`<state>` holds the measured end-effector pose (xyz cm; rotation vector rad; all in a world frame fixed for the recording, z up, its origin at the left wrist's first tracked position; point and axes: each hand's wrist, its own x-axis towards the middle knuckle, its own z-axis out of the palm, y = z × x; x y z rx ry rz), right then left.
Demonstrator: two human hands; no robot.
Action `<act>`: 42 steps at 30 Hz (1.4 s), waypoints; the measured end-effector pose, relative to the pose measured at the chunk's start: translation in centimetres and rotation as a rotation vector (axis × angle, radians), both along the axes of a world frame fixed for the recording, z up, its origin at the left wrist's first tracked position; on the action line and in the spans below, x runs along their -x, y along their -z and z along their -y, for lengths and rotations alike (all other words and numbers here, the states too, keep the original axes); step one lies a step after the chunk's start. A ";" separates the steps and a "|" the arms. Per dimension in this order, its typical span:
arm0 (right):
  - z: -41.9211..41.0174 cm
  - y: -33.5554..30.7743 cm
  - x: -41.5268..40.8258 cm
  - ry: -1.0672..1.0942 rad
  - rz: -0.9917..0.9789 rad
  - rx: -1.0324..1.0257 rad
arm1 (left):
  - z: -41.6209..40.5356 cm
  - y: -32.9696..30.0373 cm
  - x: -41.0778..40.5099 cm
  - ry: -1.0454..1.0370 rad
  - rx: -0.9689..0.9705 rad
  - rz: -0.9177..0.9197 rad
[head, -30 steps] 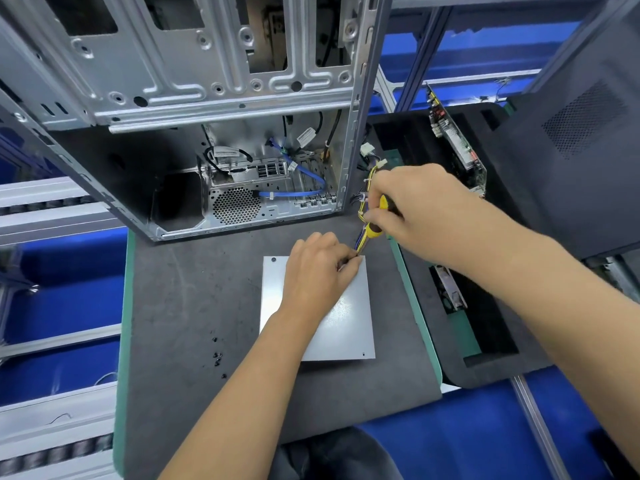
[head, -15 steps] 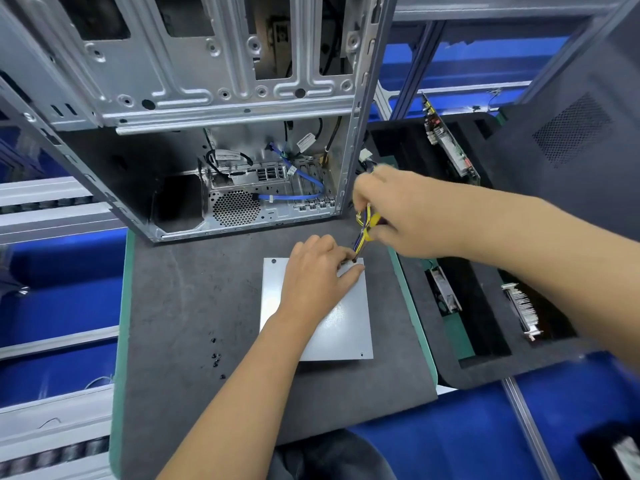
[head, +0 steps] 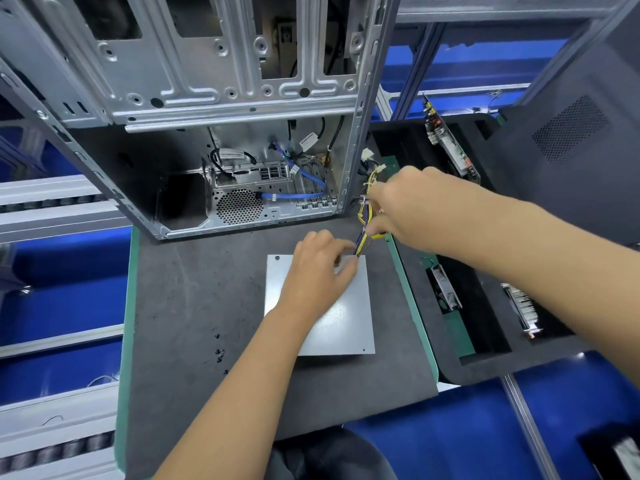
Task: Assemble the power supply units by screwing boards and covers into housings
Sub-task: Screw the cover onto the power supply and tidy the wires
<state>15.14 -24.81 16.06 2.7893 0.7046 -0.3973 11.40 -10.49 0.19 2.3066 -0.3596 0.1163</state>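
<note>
Loose black screws (head: pixel 219 351) lie on the grey mat (head: pixel 194 306), near edge. Grey metal cover plate (head: pixel 341 317) flat mid-mat, long axis running away from the person; left hand (head: pixel 317 275) rests on its far end, fingertips pinching at the corner. Beyond, right hand (head: pixel 412 206) grips the yellow-black wire bundle (head: pixel 363 230), which runs from that corner up toward the open computer chassis (head: pixel 242 81).

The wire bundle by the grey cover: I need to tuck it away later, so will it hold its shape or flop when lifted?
Probably floppy: the wire bundle bends between the right hand and the left hand on the grey cover. Ties likely keep the strands together. Its white connectors may dangle.
</note>
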 end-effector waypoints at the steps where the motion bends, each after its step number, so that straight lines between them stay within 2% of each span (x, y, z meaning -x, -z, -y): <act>1: 0.1 -0.1 0.1 -0.028 -0.068 -0.065 | -0.3 -0.5 0.0 -0.041 0.110 -0.060; 3: 0.2 0.0 0.1 -0.074 -0.103 -0.078 | -1.2 -1.7 -0.1 -0.237 0.497 -0.317; 5: -0.2 0.4 0.4 -0.082 -0.039 0.036 | -2.3 -2.7 -0.2 -0.425 1.016 -0.573; 6: -0.3 0.6 0.4 -0.085 0.002 0.095 | -2.9 -3.1 0.0 -0.461 1.212 -0.654; 7: -0.4 0.3 0.4 -0.025 0.004 0.073 | -3.3 -3.4 0.4 -0.474 1.331 -0.714; 8: -0.1 0.2 0.3 -0.058 -0.009 0.031 | -3.6 -3.6 0.8 -0.476 1.396 -0.765; 10: 0.2 0.0 0.4 -0.085 -0.097 -0.113 | -3.9 -3.7 1.5 -0.482 1.461 -0.816; 14: 0.3 0.3 0.4 -0.055 0.048 0.005 | -3.8 -3.3 2.1 -0.574 1.485 -0.799; 15: 0.3 0.1 0.5 0.002 0.050 -0.007 | -3.8 -3.2 2.2 -0.596 1.456 -0.786; 19: 0.5 0.0 0.7 -0.100 -0.095 -0.210 | -3.5 -3.1 2.6 -0.627 1.366 -0.764; 24: 0.5 0.4 0.5 0.053 0.008 -0.028 | -3.7 -3.5 2.8 -0.529 1.482 -0.882; 27: 0.5 0.1 0.6 0.042 -0.070 -0.088 | -3.6 -3.5 3.0 -0.472 1.462 -0.863; 29: 0.7 0.2 0.5 0.079 -0.057 -0.048 | -3.4 -3.4 3.2 -0.474 1.417 -0.841; 31: 0.9 0.1 0.6 0.125 -0.067 -0.070 | -3.2 -3.3 3.3 -0.496 1.292 -0.824; 34: 0.7 0.0 0.8 -0.011 -0.112 -0.147 | -3.2 -3.0 3.5 -0.509 1.132 -0.804; 39: 0.8 0.0 0.9 0.045 0.007 -0.024 | -3.2 -2.9 3.7 -0.480 1.246 -0.830; 42: 1.6 0.6 1.0 -0.025 -0.094 -0.207 | -3.4 -2.5 3.7 -0.460 1.294 -0.828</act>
